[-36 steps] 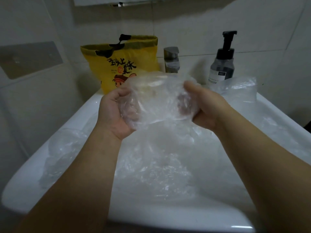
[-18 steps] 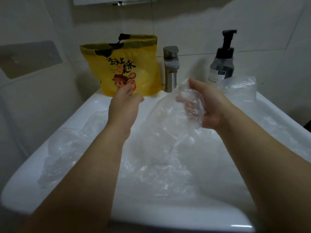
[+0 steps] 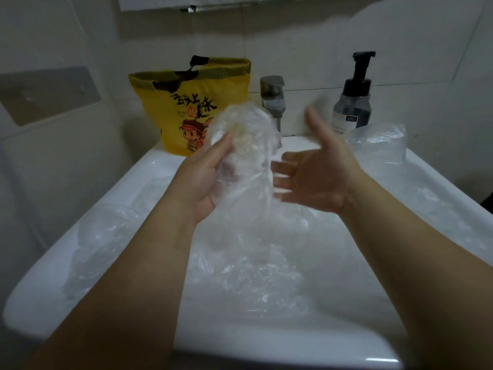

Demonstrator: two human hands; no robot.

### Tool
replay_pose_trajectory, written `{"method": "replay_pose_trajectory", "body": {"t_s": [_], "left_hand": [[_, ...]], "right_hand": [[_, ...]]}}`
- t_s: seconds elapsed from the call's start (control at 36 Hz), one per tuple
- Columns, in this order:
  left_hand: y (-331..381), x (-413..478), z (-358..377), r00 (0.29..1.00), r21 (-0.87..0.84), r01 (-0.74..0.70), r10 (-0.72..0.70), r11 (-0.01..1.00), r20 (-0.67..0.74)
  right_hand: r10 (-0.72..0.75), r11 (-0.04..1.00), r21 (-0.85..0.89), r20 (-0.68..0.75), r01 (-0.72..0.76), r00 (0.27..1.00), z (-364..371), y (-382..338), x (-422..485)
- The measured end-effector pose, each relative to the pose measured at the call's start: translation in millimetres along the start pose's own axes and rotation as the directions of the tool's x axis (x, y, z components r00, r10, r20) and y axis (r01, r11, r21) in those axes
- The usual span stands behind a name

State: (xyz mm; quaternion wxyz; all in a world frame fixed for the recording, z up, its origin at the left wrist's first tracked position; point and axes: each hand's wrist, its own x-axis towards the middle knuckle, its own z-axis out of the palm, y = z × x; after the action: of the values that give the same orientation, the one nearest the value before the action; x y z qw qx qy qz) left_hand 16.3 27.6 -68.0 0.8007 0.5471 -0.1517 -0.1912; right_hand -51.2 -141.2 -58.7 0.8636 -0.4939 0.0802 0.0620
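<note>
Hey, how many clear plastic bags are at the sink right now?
4, as far as I can separate them: held bag in the left hand, left-rim bag, basin bag, back-right bag beside the pump bottle. Crumpled film may hide more.

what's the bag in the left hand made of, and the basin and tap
The clear bag looks like thin plastic film: see-through and crinkled. The basin is probably glazed ceramic: glossy white with highlights. The tap seems brushed metal: dull grey sheen.
</note>
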Motion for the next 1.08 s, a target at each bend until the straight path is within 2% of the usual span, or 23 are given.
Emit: {"method": "replay_pose_trajectory", "body": {"t_s": [0.06, 0.14, 0.25, 0.36, 0.42, 0.58, 0.69, 0.75, 0.86, 1.0, 1.06, 1.08], "left_hand": [[-0.3, 0.1, -0.5, 1.000, -0.030, -0.009, 0.008, 0.999, -0.026], [-1.0, -0.4, 1.3, 0.998, 0.009, -0.018, 0.018, 1.000, -0.060], [-1.4, 0.9, 3.4, 0.996, 0.051, 0.002, 0.003, 0.999, -0.093], [-2.8, -0.7, 5.8, 0.998, 0.078, 0.002, 0.004, 0.997, -0.067], [-3.0, -1.3, 6.1, 0.999, 0.093, -0.006, 0.011, 0.996, -0.048], [-4.1, -0.9, 5.9, 0.996, 0.171, -0.020, 0.034, 0.985, -0.079], [-6.1, -1.9, 8.0, 0.997, 0.225, -0.026, 0.041, 0.974, -0.059], [-7.2, -0.5, 7.6, 0.995, 0.239, -0.045, 0.065, 0.970, -0.074], [-6.4, 4.4, 2.2, 0.962, 0.264, -0.083, 0.146, 0.961, -0.231], [-6.8, 12.8, -11.7, 0.863, 0.259, -0.088, 0.203, 0.962, -0.463], [-6.2, 14.2, -15.1, 0.869, 0.187, -0.082, 0.162, 0.979, -0.467], [-4.8, 13.9, -15.9, 0.906, 0.136, -0.056, 0.107, 0.989, -0.410]], "right_hand": [[0.057, 0.981, -0.192, 0.094, -0.039, 0.994, 4.3, 7.8, 0.8], [-0.008, 0.936, -0.350, 0.115, 0.048, 0.993, 8.4, 13.8, 2.9], [-0.122, 0.946, -0.291, 0.090, 0.143, 0.988, 9.0, 10.5, 3.6], [-0.048, 0.970, -0.224, 0.207, 0.095, 0.977, 8.2, 10.6, 2.9], [-0.039, 0.972, -0.216, 0.220, 0.088, 0.975, 9.7, 13.4, 3.6], [-0.071, 0.993, -0.088, 0.134, 0.083, 0.988, 9.4, 10.2, 6.8], [-0.184, 0.937, -0.298, 0.020, 0.181, 0.983, 7.9, 16.3, 11.2], [-0.231, 0.914, -0.343, -0.005, 0.216, 0.973, 8.2, 17.5, 11.4], [-0.317, 0.923, -0.249, -0.067, 0.292, 0.946, 4.8, 9.8, 10.5], [-0.369, 0.913, -0.247, -0.154, 0.326, 0.917, 0.9, 9.1, 13.0], [-0.381, 0.910, -0.248, -0.191, 0.331, 0.905, 1.6, 8.9, 13.6], [-0.390, 0.907, -0.258, -0.219, 0.332, 0.894, 1.0, 8.8, 14.0]]}}
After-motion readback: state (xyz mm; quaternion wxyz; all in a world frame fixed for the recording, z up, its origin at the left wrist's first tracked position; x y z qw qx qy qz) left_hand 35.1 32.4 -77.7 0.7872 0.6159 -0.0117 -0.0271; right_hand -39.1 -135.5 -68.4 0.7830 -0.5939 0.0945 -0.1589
